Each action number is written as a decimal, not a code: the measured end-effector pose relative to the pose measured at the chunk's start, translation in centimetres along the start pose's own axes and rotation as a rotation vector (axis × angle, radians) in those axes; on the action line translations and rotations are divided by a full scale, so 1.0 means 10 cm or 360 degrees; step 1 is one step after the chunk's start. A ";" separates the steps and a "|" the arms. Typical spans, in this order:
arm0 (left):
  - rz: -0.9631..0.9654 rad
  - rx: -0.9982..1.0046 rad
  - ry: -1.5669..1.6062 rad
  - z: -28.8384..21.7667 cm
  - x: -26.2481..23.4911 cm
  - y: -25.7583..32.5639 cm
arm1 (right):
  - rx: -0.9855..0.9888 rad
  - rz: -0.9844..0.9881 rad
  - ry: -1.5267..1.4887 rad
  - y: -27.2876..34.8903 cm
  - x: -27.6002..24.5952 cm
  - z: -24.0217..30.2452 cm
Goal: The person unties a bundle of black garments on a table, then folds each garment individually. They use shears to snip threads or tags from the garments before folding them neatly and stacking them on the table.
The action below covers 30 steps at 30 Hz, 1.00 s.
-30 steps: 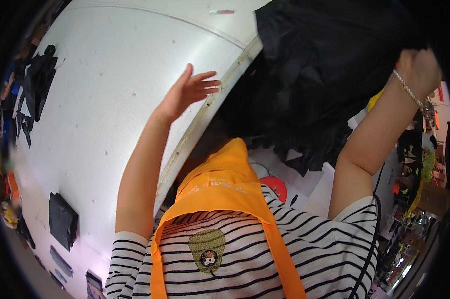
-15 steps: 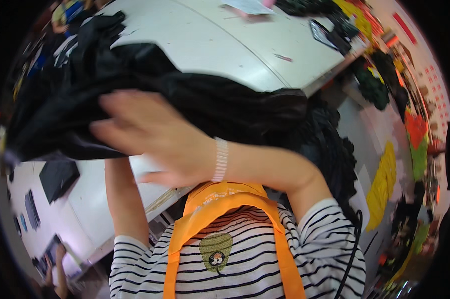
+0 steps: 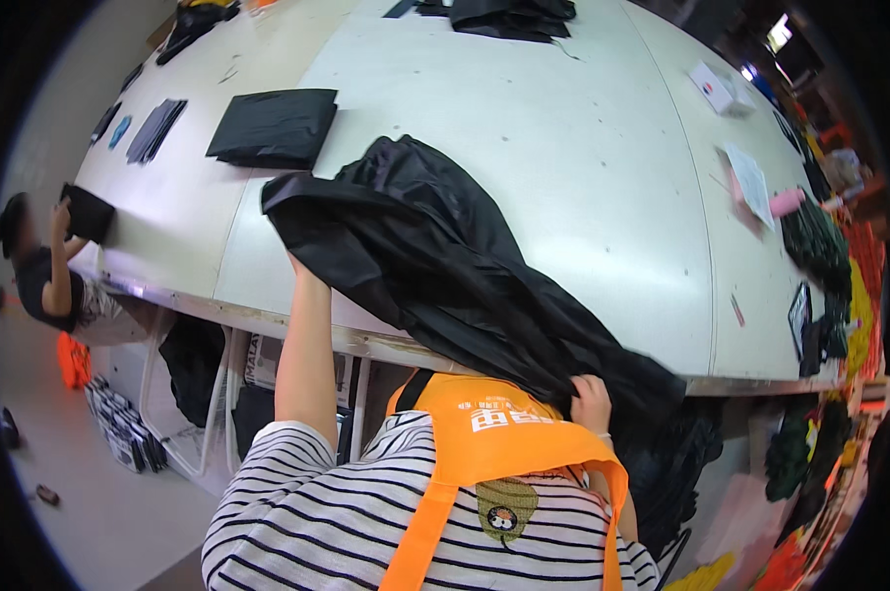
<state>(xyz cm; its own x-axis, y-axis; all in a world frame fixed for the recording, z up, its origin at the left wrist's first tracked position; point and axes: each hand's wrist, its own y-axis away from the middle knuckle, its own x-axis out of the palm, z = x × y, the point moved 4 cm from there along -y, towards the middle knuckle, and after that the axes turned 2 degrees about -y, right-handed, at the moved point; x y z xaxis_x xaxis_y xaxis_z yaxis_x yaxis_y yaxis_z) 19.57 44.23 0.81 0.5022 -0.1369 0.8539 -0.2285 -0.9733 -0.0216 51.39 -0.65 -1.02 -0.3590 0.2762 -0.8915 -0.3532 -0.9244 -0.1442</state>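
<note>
A long piece of thin black fabric [image 3: 425,236], perhaps a garment, stretches slantwise over the table's front edge. Its upper left end is raised and covers my left hand, whose fingers are hidden; only my left forearm [image 3: 307,364] comes out below it. Near my orange apron [image 3: 484,414], my right hand [image 3: 591,404] pinches the fabric's lower edge with bent fingers. The fabric's right end, blurred by motion, hangs past that hand. Just beyond the raised end lies a neatly folded black stack [image 3: 273,128].
Across the white table [image 3: 603,197] lie more black cloth [image 3: 514,15] at the far side, a white box [image 3: 721,89], a paper sheet [image 3: 748,184] and a small snipping tool [image 3: 737,310]. Dark cloth [image 3: 667,453] is heaped low at right. Another person [image 3: 56,261] works at far left.
The view has swung left. My right hand has moved from in front of the bunched fabric to its lower edge near my apron. The fabric is now drawn out along the table edge.
</note>
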 end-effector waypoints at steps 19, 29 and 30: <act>-0.0375 0.0247 -0.0265 -1.01 0.77 0.56 | -0.0965 -0.1198 0.1189 -1.69 -3.20 -0.33; -0.1309 -0.0336 -0.0298 -0.92 -1.66 1.74 | 0.0253 0.0429 0.0709 -0.69 -0.19 -0.76; -0.1342 -0.0368 -0.0437 -0.98 -1.66 1.66 | 0.0331 0.0424 0.0653 -0.71 -0.17 -0.78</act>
<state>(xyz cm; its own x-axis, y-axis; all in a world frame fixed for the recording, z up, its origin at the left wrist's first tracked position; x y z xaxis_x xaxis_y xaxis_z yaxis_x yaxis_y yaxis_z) -0.68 32.11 -8.61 0.7523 0.5346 0.3851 0.1575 -0.7135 0.6827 61.29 3.39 -1.80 -0.1069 -0.1255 -0.9863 -0.4745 -0.8653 0.1615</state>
